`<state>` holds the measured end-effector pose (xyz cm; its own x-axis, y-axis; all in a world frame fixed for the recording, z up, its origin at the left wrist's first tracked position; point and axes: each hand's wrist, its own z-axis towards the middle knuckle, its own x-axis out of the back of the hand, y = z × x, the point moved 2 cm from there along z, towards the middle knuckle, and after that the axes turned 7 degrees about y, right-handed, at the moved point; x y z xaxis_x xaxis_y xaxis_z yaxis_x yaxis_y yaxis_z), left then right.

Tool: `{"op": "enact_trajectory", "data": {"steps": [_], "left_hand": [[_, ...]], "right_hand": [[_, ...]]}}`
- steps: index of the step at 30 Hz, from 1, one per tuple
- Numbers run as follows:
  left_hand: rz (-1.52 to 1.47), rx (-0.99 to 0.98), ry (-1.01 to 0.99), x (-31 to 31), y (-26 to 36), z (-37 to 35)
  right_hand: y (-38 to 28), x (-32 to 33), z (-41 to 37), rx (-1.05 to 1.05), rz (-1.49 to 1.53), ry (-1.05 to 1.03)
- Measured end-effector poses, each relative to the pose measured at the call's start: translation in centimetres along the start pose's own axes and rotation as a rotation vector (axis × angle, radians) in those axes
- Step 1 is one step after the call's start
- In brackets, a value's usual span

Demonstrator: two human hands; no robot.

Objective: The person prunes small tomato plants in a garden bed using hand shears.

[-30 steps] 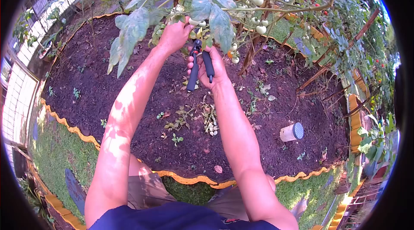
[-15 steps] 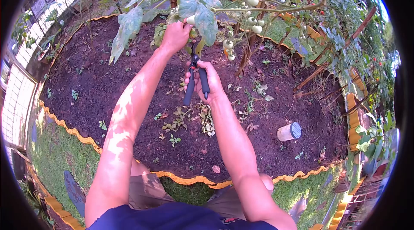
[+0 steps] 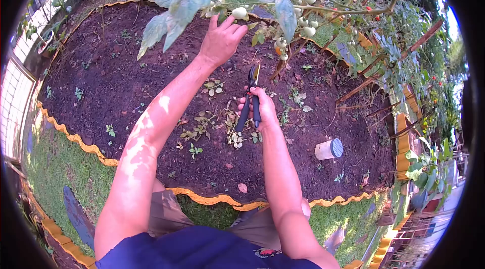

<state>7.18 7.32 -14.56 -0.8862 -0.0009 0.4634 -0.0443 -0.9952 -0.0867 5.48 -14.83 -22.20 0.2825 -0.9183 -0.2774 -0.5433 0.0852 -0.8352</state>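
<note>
My left hand [image 3: 222, 42] reaches up under the tomato plant, its fingers spread, fingertips right by a pale green tomato [image 3: 239, 13]. Large mottled leaves [image 3: 189, 4] hang above and to the left of it. Lower and to the right, my right hand [image 3: 263, 107] is wrapped round the dark handles of pruning shears [image 3: 250, 98]. The shears' blades point up toward the plant, parted from the stems. More green tomatoes [image 3: 308, 31] cluster to the right, with an orange one [image 3: 278, 50] among them.
Wilted leaf cuttings [image 3: 199, 127] lie on the dark soil [image 3: 126, 77] below my hands. A white container with a perforated grey end [image 3: 328, 149] lies at right. Wavy yellow edging [image 3: 202, 196] borders the bed. Wooden stakes [image 3: 361, 90] lean among plants at right.
My left hand has loosened and spread its fingers; the yellowish leaves beside it no longer show there. My right hand has drawn the shears down and right, away from the plant. The view has shifted slightly.
</note>
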Motion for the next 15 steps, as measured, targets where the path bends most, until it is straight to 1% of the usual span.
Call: {"op": "enact_trajectory", "data": {"steps": [2,5,6,9,10,13,14,15], "left_hand": [[0.041,-0.025,-0.023,0.1,0.7,-0.4],[0.009,-0.11,0.059,0.3,1.7,-1.3],[0.069,-0.137,0.014,0.7,2.1,-1.5],[-0.073,-0.115,-0.031,1.1,3.2,-2.3],[-0.238,-0.034,-0.143,0.7,3.1,-2.5],[-0.697,0.75,-0.266,-1.8,4.3,-2.5],[-0.721,0.837,-0.247,-3.5,4.3,-2.5],[-0.917,0.969,-0.188,-4.8,4.4,-2.1]], "right_hand": [[-0.4,0.7,0.0,0.02,-0.013,0.026],[-0.6,1.8,0.4,0.084,-0.098,0.061],[-1.0,1.6,0.0,0.103,-0.113,0.095],[-1.7,1.9,0.7,0.203,-0.246,0.14],[-2.0,1.8,0.3,0.209,-0.251,0.159],[-2.8,1.2,-0.2,0.234,-0.281,0.185],[-3.0,1.0,-0.1,0.249,-0.304,0.186],[-3.1,0.9,0.0,0.263,-0.327,0.191]]}}
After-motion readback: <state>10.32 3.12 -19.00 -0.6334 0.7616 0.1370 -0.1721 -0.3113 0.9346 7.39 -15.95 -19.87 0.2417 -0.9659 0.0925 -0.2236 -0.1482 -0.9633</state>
